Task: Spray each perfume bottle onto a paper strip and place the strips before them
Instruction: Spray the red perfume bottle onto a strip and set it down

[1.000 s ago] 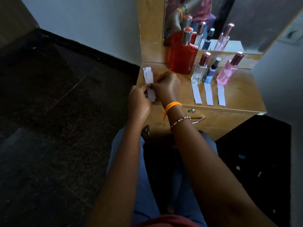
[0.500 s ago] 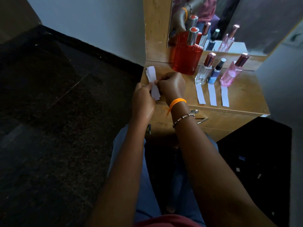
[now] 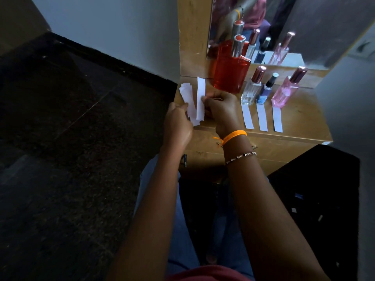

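Observation:
A large red perfume bottle (image 3: 230,72) stands at the back of the wooden dresser top (image 3: 300,118). To its right stand a clear bottle (image 3: 251,90), a small blue bottle (image 3: 264,92) and a pink bottle (image 3: 284,92), each with a white strip lying before it (image 3: 248,117) (image 3: 262,118) (image 3: 277,119). My right hand (image 3: 221,110) pinches a single paper strip (image 3: 200,98), held upright just left of the red bottle. My left hand (image 3: 177,126) holds the stack of remaining strips (image 3: 187,100).
A mirror (image 3: 263,27) behind the bottles reflects them. A drawer front with a metal handle (image 3: 253,147) sits under the dresser top. Dark floor (image 3: 60,138) lies to the left, a dark object (image 3: 316,199) to the right. My knees are below the dresser.
My right hand has pulled one strip free from the stack, and the two hands have drifted slightly apart. The bottles and the three laid strips have not moved.

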Demonstrator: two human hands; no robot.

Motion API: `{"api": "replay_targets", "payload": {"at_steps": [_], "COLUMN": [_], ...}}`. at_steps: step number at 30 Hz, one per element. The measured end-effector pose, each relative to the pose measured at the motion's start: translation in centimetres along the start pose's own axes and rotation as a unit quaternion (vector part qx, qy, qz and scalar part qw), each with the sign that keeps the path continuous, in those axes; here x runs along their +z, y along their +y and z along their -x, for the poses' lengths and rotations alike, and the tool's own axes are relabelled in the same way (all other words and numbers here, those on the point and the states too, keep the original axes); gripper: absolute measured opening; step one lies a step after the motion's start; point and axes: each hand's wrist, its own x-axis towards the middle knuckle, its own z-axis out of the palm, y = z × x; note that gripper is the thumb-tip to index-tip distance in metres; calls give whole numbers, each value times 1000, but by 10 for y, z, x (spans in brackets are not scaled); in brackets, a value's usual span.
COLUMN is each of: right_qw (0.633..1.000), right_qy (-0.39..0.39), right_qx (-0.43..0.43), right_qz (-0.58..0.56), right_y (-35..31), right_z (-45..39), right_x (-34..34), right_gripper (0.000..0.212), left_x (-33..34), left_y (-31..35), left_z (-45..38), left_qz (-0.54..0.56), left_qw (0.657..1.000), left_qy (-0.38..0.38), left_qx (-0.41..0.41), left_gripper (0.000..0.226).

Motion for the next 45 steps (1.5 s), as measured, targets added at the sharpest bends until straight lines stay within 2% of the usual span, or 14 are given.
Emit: {"api": "replay_targets", "payload": {"at_steps": [4, 6, 10, 14, 19, 21, 25, 28, 31, 41, 45], "right_qw": [996, 996, 995, 994, 994, 997, 994, 962, 931, 931, 910], "right_qy": [-41, -41, -45, -60, -76, -58, 24, 54, 70, 94, 101], "right_qx": [20, 21, 15, -2, -18, -17, -62, -122, -153, -162, -168], "right_qz": [-73, -80, -83, -88, -72, -49, 85, 240, 324, 313, 366], "right_y": [-4, -5, -5, -4, -4, -4, 1, 8, 12, 17, 16], "right_z": [16, 21, 28, 32, 34, 34, 24, 17, 12, 3, 5], "right_x": [-15, -22, -36, -47, -52, -51, -53, -52, -47, -30, -28], "right_gripper": [16, 21, 22, 18, 12, 19, 20, 32, 36, 37, 30], "left_x": [-4, -5, -3, 3, 7, 7, 3, 2, 5, 11, 15], "left_y": [10, 17, 29, 33, 33, 32, 28, 23, 18, 18, 19], "left_z": [6, 10, 15, 20, 24, 23, 16, 4, -7, -11, -9], "left_qz": [81, 114, 268, 319, 316, 322, 297, 264, 222, 137, 113], "left_qw": [992, 987, 959, 938, 939, 937, 946, 954, 963, 978, 983], "left_qy": [100, 112, 31, -28, -17, -5, 58, 100, 103, 118, 121], "left_qx": [-12, -11, -89, -131, -134, -139, -114, -102, -110, -99, -83], "left_gripper": [34, 30, 24, 17, 19, 18, 20, 21, 18, 22, 21]}}
